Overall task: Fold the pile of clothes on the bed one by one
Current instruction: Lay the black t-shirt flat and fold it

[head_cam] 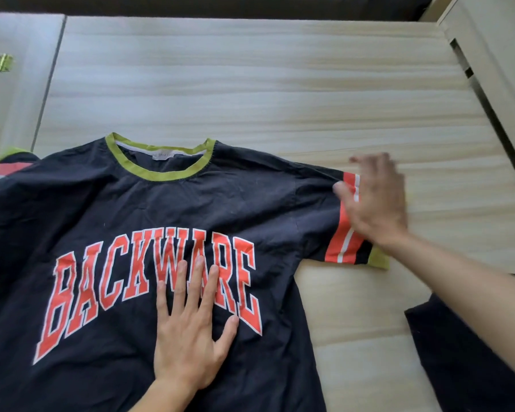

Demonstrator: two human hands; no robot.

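A dark navy T-shirt [107, 221] with a green collar and orange "BACKWARE" lettering lies face up and spread flat on the bed [250, 84]. My left hand [191, 328] rests flat on the shirt's chest, fingers spread over the letters. My right hand [375, 200], blurred, lies open on the end of the shirt's right-side sleeve [318, 209], over its orange and white stripes. The other sleeve runs off the left edge of the view.
A dark garment [464, 364] lies on the bed at the lower right, under my right forearm. White furniture [494, 40] stands along the bed's right side. A pale surface with a small green object [3, 62] sits at the far left.
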